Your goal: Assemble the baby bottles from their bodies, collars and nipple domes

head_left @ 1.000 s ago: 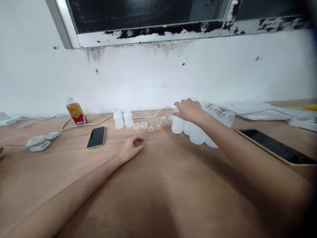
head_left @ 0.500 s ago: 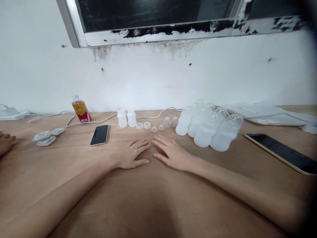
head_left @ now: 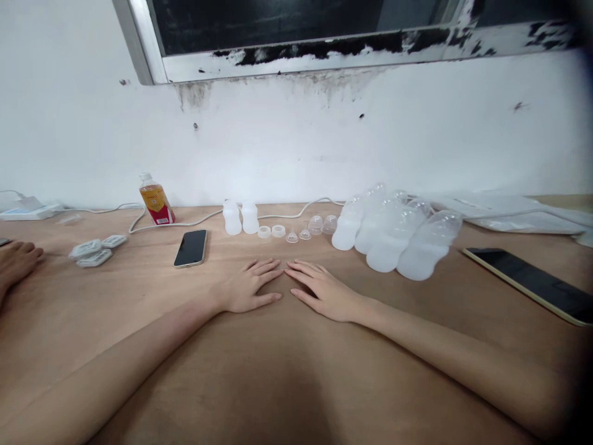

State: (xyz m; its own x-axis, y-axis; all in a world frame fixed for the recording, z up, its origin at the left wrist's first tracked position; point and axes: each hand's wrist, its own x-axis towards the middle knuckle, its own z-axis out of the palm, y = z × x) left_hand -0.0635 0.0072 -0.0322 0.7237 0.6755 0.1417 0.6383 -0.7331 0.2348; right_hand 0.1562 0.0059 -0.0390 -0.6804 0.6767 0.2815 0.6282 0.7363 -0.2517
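My left hand (head_left: pixel 252 286) lies flat on the wooden table (head_left: pixel 222 377), its fingers apart and nothing in it. Facing it, my right hand (head_left: pixel 327 290) rests palm down with the fingers stretched out; the fingertips of both hands nearly meet. Beyond them stand two white baby bottles (head_left: pixel 241 217) without tops. To their right sit two white collar rings (head_left: pixel 271 231), two clear silicone nipples (head_left: pixel 298 235) and two clear dome caps (head_left: pixel 322 224) in a row. Several capped baby bottles (head_left: pixel 393 235) stand grouped further right.
A phone (head_left: pixel 191 248) lies left of my hands, a larger phone or tablet (head_left: pixel 532 283) at the right. A drink bottle (head_left: pixel 157 199), white octagonal pieces (head_left: pixel 95 252) and a cable (head_left: pixel 290 216) are at the back. Another person's hand (head_left: pixel 18 262) rests at the left edge. Plastic bags (head_left: pixel 519 213) lie back right.
My right hand has drawn slightly back toward me and settled flat. The other person's hand shows more at the left, and the view has shifted a little.
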